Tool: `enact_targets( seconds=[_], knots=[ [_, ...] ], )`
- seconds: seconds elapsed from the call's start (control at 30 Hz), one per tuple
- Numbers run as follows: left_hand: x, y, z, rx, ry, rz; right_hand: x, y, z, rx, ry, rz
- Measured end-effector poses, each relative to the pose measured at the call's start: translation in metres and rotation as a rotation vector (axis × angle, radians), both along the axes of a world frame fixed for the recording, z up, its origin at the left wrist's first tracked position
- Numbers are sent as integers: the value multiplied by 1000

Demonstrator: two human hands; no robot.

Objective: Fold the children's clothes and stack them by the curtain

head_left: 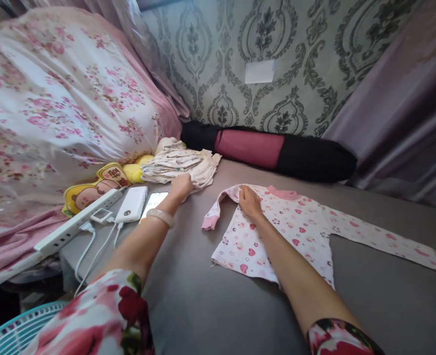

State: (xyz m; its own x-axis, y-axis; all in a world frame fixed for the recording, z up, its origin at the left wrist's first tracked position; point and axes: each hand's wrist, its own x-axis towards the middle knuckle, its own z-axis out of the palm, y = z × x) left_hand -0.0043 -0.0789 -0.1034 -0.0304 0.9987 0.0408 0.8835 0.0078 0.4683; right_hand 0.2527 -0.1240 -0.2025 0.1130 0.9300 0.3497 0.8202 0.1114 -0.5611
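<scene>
A small white baby top with pink hearts lies spread flat on the grey bed surface, its sleeves stretched left and right. My right hand rests on its left shoulder, near the neck, with fingers pressed down on the cloth. My left hand reaches forward to a pile of folded cream baby clothes and touches its front edge; the fingers are hidden under the cloth. A pale bangle sits on my left wrist.
A white power bank, a phone and a white power strip with cables lie at the left. A yellow plush toy and a big floral quilt sit behind them. A black and pink roll bag lies along the wall.
</scene>
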Motion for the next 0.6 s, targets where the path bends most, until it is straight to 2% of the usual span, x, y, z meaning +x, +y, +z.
enact_targets(
  seconds=[0.1,0.13,0.17,0.23,0.27,0.33,0.37,0.43,0.47,0.53,0.6],
  knots=[
    [-13,29,28,69,42,116,0,-1,1,-15,-10,7],
    [-18,38,39,216,19,219,0,-1,1,-21,-13,8],
    [-22,45,49,321,-8,257,0,-2,2,-25,-16,9],
    [-25,53,62,427,-17,236,-1,-2,4,-28,-24,10],
    [-24,52,65,433,-12,194,-1,-2,5,-30,-30,10],
    [-16,43,60,287,30,71,-1,-3,6,-40,-37,11],
    [-10,35,54,136,61,2,-2,-3,7,-49,-36,13],
    [7,13,36,-307,126,-227,-2,-3,7,-61,-32,13],
    [15,1,26,-400,122,-286,-2,-3,7,-62,-31,11],
    [32,-24,6,-469,111,-381,-3,-3,6,-57,-36,2],
    [45,-44,-9,-446,103,-459,-3,-3,6,-53,-48,-1]
  ],
)
